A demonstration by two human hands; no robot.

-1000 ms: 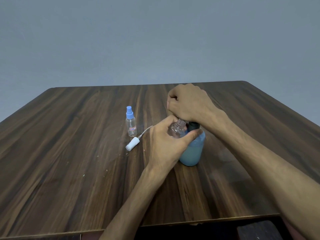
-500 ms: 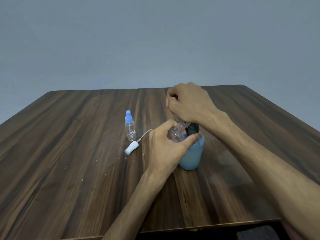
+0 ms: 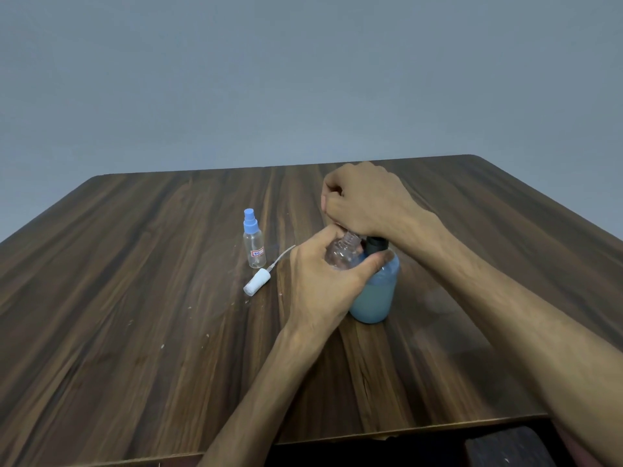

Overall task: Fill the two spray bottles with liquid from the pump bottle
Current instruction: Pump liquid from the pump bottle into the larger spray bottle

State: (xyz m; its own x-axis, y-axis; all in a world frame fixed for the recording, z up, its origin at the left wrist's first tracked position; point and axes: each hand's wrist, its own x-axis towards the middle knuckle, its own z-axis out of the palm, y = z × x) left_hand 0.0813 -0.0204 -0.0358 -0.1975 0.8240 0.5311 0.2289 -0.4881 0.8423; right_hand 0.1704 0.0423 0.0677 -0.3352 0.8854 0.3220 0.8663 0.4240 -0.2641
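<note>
My left hand [image 3: 322, 284] grips open spray bottle [image 3: 342, 252] against pump bottle [image 3: 374, 291]. Right hand [image 3: 365, 200] fisted over pump. Capped spray bottle [image 3: 253, 242], loose white sprayer [image 3: 258, 286] left of pump bottle. Right fist has risen slightly since earlier.

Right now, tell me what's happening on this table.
A person is filling a small clear spray bottle from a blue pump bottle. The left hand holds the uncapped bottle, tilted, with its open neck up by the pump. The right hand sits curled over the pump's top. The removed white sprayer cap with its tube lies on the wooden table. A second spray bottle with a blue cap stands upright nearby, capped.
</note>
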